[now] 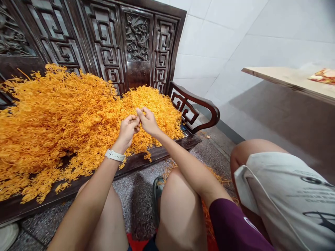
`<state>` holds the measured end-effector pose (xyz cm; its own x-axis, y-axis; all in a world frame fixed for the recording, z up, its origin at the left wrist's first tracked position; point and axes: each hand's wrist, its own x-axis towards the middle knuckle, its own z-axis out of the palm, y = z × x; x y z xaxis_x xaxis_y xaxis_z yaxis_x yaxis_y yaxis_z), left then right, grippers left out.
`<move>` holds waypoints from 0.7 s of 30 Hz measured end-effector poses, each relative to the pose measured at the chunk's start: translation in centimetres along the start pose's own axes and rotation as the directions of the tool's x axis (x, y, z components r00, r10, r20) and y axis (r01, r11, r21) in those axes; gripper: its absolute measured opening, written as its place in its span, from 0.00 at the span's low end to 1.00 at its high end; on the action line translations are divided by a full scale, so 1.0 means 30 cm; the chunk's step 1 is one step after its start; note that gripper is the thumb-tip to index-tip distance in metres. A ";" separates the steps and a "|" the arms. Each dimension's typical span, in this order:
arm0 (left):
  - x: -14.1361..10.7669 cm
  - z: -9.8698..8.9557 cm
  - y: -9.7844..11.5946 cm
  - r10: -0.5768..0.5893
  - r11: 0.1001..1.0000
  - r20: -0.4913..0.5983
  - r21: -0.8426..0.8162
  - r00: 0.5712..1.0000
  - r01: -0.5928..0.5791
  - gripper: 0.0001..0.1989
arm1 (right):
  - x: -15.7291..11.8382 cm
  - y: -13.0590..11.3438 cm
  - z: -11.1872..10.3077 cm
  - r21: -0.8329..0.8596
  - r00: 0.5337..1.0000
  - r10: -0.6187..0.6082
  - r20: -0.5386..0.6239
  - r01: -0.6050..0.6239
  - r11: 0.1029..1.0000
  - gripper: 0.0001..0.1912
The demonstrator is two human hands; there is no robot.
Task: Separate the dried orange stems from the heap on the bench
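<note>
My left hand [129, 129], with a pale watch strap [114, 155] on its wrist, is closed in a pinch. Its fingertips meet those of my right hand [148, 122], also pinched. Between them is a thin orange sprig [133, 101], mostly hidden by the fingers; a slender strand seems to rise above them. Both hands are held just in front of a large heap of orange plastic flower sprigs [86, 115], which covers the bench seat. The heap's right part [162, 108] lies directly behind my right hand.
The dark carved wooden bench [137, 75] has a curved armrest [209, 108] at its right end. More orange sprigs [170, 169] lie on the speckled floor [125, 190]. Another person's knee and pale clothing [282, 188] are close on my right, below a wooden board [285, 78].
</note>
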<state>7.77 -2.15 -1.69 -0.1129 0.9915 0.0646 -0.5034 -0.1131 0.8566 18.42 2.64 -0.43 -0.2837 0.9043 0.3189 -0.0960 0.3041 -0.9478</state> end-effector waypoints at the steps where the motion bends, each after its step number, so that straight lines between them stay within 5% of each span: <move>1: -0.001 -0.002 0.005 -0.027 0.999 0.052 -0.017 0.998 0.027 0.11 | 0.001 -0.007 -0.001 0.055 0.998 0.056 0.000 -0.056 0.997 0.24; 5: -0.004 -0.027 0.030 -0.191 0.954 0.268 -0.174 0.944 0.243 0.09 | -0.004 -0.052 -0.014 0.290 0.941 0.309 0.139 -0.337 0.896 0.28; 8: -0.014 -0.040 0.044 -0.204 0.909 0.268 -0.304 0.942 0.284 0.11 | -0.017 -0.094 -0.016 0.365 0.907 0.307 0.289 -0.401 0.840 0.27; 15: -0.062 -0.017 0.083 0.089 0.820 0.187 -0.572 0.978 0.034 0.16 | -0.041 -0.216 -0.037 0.526 0.951 0.133 0.281 -0.268 0.807 0.28; 19: -0.079 -0.039 0.131 0.103 0.841 0.309 -0.535 0.946 0.083 0.15 | 0.011 -0.258 -0.136 0.311 0.951 0.084 0.299 -0.180 0.933 0.29; 21: -0.089 -0.050 0.147 0.034 0.910 0.449 -0.384 0.893 0.159 0.15 | 0.054 -0.229 -0.187 0.113 0.978 0.104 0.183 -0.126 0.986 0.31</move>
<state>4.56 -5.40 1.15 0.2670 0.9102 0.3166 -0.8049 0.0299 0.5927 23.99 3.69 6.60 -0.4619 0.8609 0.2131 -0.1666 0.1518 -0.9743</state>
